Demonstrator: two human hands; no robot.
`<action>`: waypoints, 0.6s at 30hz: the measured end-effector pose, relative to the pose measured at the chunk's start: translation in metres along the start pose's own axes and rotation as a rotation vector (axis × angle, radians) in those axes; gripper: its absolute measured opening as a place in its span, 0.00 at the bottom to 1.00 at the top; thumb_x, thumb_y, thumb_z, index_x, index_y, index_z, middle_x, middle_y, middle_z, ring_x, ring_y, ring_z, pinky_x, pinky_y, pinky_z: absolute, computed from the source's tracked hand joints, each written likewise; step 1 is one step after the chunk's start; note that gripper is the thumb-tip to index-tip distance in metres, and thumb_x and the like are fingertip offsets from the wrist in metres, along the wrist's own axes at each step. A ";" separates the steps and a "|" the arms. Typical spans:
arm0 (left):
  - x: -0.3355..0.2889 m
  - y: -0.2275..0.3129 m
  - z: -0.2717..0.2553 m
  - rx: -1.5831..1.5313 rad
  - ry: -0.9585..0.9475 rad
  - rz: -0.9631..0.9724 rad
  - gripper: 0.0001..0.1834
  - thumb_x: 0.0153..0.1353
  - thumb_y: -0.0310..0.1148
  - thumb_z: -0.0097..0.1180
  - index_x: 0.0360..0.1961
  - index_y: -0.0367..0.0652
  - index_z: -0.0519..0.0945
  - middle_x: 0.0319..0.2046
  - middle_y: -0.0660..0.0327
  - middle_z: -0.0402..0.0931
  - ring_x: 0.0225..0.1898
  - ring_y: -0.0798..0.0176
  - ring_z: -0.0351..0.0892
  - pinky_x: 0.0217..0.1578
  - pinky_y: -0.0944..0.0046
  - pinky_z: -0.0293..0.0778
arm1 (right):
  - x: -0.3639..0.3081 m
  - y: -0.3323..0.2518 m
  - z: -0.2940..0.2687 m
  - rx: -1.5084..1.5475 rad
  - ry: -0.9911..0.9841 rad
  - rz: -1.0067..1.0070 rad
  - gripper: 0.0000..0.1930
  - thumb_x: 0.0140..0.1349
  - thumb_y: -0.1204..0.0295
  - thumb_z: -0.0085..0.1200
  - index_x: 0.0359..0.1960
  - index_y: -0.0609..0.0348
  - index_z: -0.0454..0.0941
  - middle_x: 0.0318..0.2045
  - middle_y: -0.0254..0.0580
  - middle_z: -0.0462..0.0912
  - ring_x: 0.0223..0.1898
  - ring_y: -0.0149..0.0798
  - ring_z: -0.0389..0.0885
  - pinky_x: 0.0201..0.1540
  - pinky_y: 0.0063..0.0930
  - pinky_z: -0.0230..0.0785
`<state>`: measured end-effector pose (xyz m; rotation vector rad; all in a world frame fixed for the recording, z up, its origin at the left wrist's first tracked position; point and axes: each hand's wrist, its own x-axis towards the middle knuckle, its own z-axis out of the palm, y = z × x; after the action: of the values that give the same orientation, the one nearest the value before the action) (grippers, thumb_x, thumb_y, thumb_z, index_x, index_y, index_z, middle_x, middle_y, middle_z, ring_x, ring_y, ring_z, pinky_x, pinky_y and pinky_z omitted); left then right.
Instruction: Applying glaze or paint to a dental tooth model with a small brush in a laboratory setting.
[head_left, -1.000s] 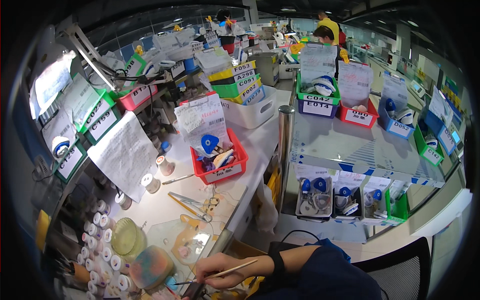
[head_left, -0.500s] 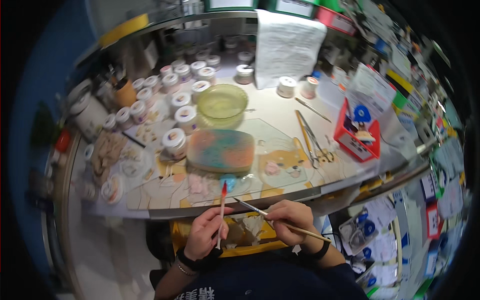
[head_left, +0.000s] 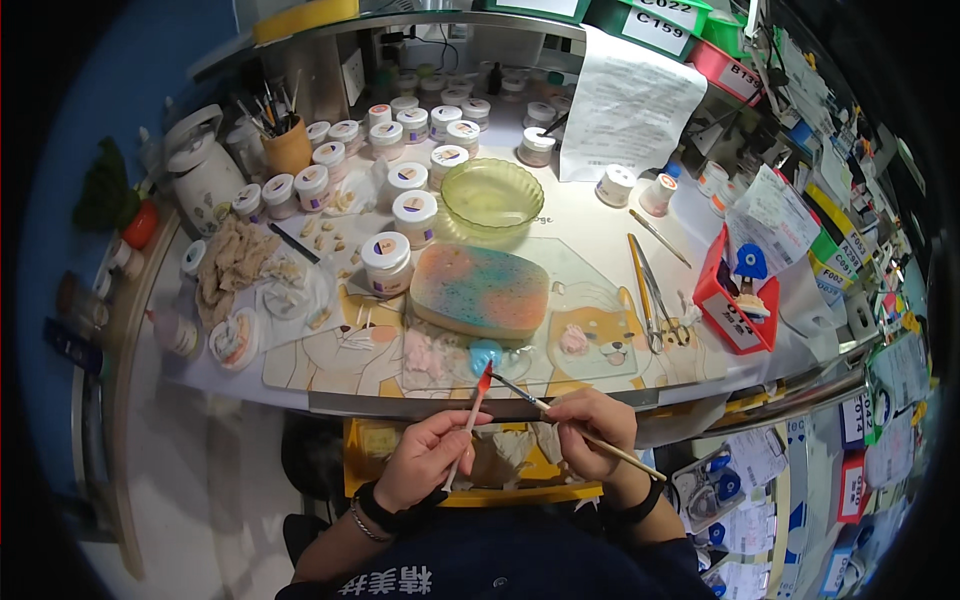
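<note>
Pinched in the fingers of my left hand (head_left: 425, 455) is a thin pale stick (head_left: 463, 447) with a red tip (head_left: 485, 379), pointing up and away from me. My right hand (head_left: 592, 430) grips a slim paintbrush (head_left: 527, 397) with a wooden handle, its dark tip pointing left. The brush tip is right beside the red tip; whether they touch I cannot tell. Just beyond lie a blue blob (head_left: 484, 357) and a pale pink patch (head_left: 428, 355) on a glass sheet (head_left: 590, 378). Behind them sits a multicoloured sponge (head_left: 480, 290).
A yellow-green glass bowl (head_left: 492, 222) stands behind the sponge, with several white-lidded jars (head_left: 386, 265) to its left. On the right are tweezers (head_left: 655, 305), another brush (head_left: 660, 238) and a red tray (head_left: 735, 310). A crumpled cloth (head_left: 232, 262) lies left; a yellow drawer (head_left: 400, 482) sits below the table edge.
The brush tip has come closer to the red tip and now lies right beside it. The whole view has shifted, so the table things appear farther right. Both holds are unchanged.
</note>
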<state>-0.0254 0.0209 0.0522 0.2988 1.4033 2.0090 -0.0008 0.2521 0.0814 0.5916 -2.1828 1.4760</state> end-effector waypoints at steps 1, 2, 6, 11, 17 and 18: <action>0.000 0.000 0.000 -0.001 0.008 -0.004 0.17 0.70 0.31 0.41 0.56 0.35 0.70 0.22 0.68 0.71 0.20 0.81 0.62 0.21 0.80 0.56 | 0.001 0.000 0.000 -0.012 0.003 0.003 0.10 0.46 0.84 0.51 0.32 0.63 0.78 0.26 0.47 0.81 0.25 0.40 0.80 0.29 0.24 0.71; -0.001 0.001 0.000 0.001 -0.001 -0.001 0.17 0.70 0.32 0.41 0.56 0.36 0.70 0.22 0.69 0.71 0.21 0.81 0.62 0.22 0.80 0.56 | 0.002 -0.001 0.000 -0.026 0.009 0.010 0.10 0.46 0.84 0.51 0.32 0.63 0.78 0.26 0.47 0.80 0.25 0.40 0.80 0.29 0.24 0.71; -0.003 0.001 -0.002 -0.004 -0.013 -0.011 0.17 0.70 0.32 0.41 0.56 0.36 0.70 0.22 0.69 0.71 0.21 0.81 0.63 0.22 0.80 0.56 | 0.004 0.000 -0.001 -0.044 0.020 0.012 0.10 0.46 0.84 0.51 0.32 0.63 0.78 0.26 0.47 0.81 0.25 0.40 0.81 0.30 0.24 0.72; -0.003 0.001 -0.003 -0.027 -0.025 -0.016 0.18 0.70 0.33 0.40 0.56 0.36 0.69 0.22 0.68 0.71 0.21 0.81 0.62 0.22 0.80 0.56 | 0.003 0.001 -0.002 -0.067 0.042 0.015 0.10 0.47 0.83 0.51 0.32 0.63 0.79 0.26 0.47 0.81 0.25 0.39 0.81 0.29 0.24 0.72; -0.003 0.001 -0.005 -0.065 -0.034 -0.023 0.18 0.71 0.33 0.38 0.56 0.34 0.69 0.21 0.65 0.72 0.16 0.81 0.58 0.18 0.81 0.54 | 0.000 -0.003 -0.001 -0.135 -0.017 0.107 0.10 0.46 0.83 0.51 0.32 0.62 0.79 0.24 0.46 0.81 0.24 0.40 0.81 0.28 0.25 0.72; -0.003 0.000 -0.005 -0.060 -0.025 -0.017 0.18 0.71 0.33 0.37 0.55 0.34 0.69 0.21 0.64 0.73 0.15 0.81 0.58 0.18 0.82 0.54 | 0.001 -0.003 -0.001 -0.130 -0.003 0.064 0.10 0.46 0.83 0.51 0.32 0.62 0.79 0.24 0.46 0.81 0.24 0.40 0.81 0.28 0.25 0.72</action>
<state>-0.0260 0.0154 0.0510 0.2837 1.3236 2.0222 0.0006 0.2520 0.0848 0.4843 -2.2991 1.3528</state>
